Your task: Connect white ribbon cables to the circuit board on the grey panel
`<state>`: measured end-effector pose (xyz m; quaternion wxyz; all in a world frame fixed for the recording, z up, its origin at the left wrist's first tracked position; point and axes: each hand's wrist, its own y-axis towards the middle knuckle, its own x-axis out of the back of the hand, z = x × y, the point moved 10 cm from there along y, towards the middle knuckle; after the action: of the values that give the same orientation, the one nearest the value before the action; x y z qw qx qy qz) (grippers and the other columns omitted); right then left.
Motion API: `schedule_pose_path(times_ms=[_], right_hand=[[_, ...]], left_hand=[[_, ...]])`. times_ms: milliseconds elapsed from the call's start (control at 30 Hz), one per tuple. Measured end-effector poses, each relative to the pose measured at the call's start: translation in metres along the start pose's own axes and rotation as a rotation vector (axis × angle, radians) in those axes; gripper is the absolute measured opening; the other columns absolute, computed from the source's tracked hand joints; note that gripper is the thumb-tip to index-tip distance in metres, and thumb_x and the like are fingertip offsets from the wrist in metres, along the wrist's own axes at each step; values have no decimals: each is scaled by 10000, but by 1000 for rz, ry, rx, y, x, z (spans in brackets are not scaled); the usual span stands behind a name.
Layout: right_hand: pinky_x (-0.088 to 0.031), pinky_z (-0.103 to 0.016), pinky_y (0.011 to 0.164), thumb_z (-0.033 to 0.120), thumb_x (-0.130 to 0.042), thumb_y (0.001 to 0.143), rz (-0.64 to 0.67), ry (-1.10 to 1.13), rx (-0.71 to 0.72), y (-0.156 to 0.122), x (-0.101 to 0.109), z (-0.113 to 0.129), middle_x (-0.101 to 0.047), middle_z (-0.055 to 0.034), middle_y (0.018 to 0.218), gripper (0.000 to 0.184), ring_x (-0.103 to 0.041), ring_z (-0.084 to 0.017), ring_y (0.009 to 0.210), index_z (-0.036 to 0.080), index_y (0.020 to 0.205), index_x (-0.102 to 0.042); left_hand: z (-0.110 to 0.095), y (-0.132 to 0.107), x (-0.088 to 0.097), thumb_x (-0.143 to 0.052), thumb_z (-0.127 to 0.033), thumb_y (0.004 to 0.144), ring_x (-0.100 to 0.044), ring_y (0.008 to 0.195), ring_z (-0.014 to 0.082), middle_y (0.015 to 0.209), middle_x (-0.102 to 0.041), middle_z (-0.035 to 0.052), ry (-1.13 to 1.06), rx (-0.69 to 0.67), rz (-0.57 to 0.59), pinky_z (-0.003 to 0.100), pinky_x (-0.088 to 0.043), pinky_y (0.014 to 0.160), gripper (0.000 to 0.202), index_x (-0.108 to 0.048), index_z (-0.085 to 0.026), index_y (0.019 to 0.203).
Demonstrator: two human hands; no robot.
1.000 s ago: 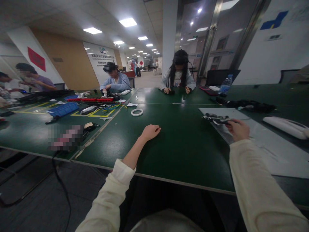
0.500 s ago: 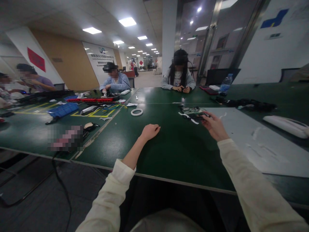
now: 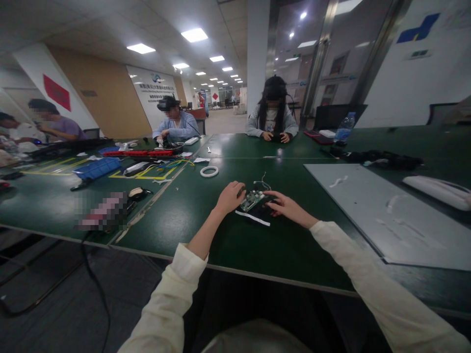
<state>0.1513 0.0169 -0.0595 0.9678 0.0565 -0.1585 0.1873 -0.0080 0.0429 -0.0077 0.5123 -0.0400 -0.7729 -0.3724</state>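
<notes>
From my remote seat I have a small green circuit board with white connectors and a dark underside (image 3: 253,200) set between the two bare hands, components up and somewhat slanted. The left hand (image 3: 228,198) has its fingers curled at the board's left edge; I cannot tell whether they pinch it or only brace it. The right hand (image 3: 290,208) looks closed around the dark right end, index finger over the top, probably because that leaves the green face uncovered. I read the two-sided placing as a way to stop the board sliding or turning. Thin, pale loose wires (image 3: 262,185) stick out ahead of the hands, away from the palms, and a narrow flat white strip (image 3: 253,218) runs out on my side of the board, just beside the right fingertips. For room, I have smooth dark-green tabletop (image 3: 287,250) from the hands back to its near edge, under the forearms. To the right of the right hand, the slanting edge of a flat pale-grey sheet (image 3: 368,206) bounds sideways travel. Beyond the left hand sits a flat white ring (image 3: 209,175), well short of a seated co-worker (image 3: 272,117) opposite.
</notes>
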Motion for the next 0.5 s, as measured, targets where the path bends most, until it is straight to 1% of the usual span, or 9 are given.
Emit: schedule_pose_path(times_ms=[67, 167, 233, 300, 367, 400, 433, 500], right_hand=[[-522, -326, 684, 392, -533, 830, 14, -163, 64, -1, -4, 8, -644, -33, 941, 519, -601, -147, 712, 254, 1318, -426], [-498, -331, 741, 383, -481, 861, -15, -375, 140, -4, -6, 20, -646, -34, 953, 504, -609, -157, 762, 242, 1339, -405], [-484, -328, 769, 386, -469, 869, -30, -483, 160, -6, -5, 26, -652, -33, 929, 511, -615, -166, 792, 236, 1352, -395], [-482, -323, 765, 402, -450, 877, -47, -562, 150, -5, 1, 26, -657, -36, 901, 518, -618, -173, 793, 232, 1363, -388], [-485, -328, 763, 419, -427, 884, -88, -619, 137, -3, 14, 22, -660, -48, 907, 510, -619, -181, 797, 225, 1355, -403], [-486, -334, 769, 421, -423, 883, -130, -647, 138, -1, 24, 20, -659, -58, 931, 500, -618, -187, 812, 217, 1339, -425], [-484, -342, 785, 417, -424, 879, -186, -680, 147, 0, 37, 18, -653, -72, 970, 487, -615, -194, 838, 206, 1317, -451], [-467, -360, 839, 389, -433, 866, -349, -767, 172, 0, 72, 12, -618, -108, 1083, 456, -596, -212, 926, 170, 1259, -501]], left_hand=[[-8, -1, -3, -411, -314, 899, -525, 995, 178, 1031, -589, 75, -23, -67, 27, 311, -413, 892, 271, -553, -167, 1078], [-16, -3, -12, -427, -349, 895, -536, 980, 183, 1029, -605, 75, -36, -142, 92, 336, -419, 899, 282, -572, -163, 1051], [-18, -4, -17, -441, -360, 889, -550, 955, 181, 1018, -618, 75, -44, -168, 129, 337, -427, 887, 293, -578, -157, 1049], [-17, -5, -21, -454, -362, 882, -560, 941, 179, 1014, -628, 75, -52, -173, 159, 332, -436, 871, 297, -585, -152, 1047], [-16, -5, -24, -464, -357, 879, -567, 934, 176, 1005, -636, 74, -63, -166, 183, 325, -441, 861, 290, -596, -150, 1033], [-15, -5, -26, -466, -358, 878, -568, 936, 174, 1006, -638, 73, -72, -164, 192, 321, -441, 861, 292, -599, -150, 1034], [-14, -5, -26, -465, -361, 879, -569, 940, 172, 1009, -640, 72, -83, -162, 199, 318, -441, 863, 297, -601, -151, 1040], [-13, -5, -27, -461, -367, 882, -569, 947, 169, 1013, -641, 69, -108, -160, 203, 316, -439, 869, 307, -601, -151, 1051]])
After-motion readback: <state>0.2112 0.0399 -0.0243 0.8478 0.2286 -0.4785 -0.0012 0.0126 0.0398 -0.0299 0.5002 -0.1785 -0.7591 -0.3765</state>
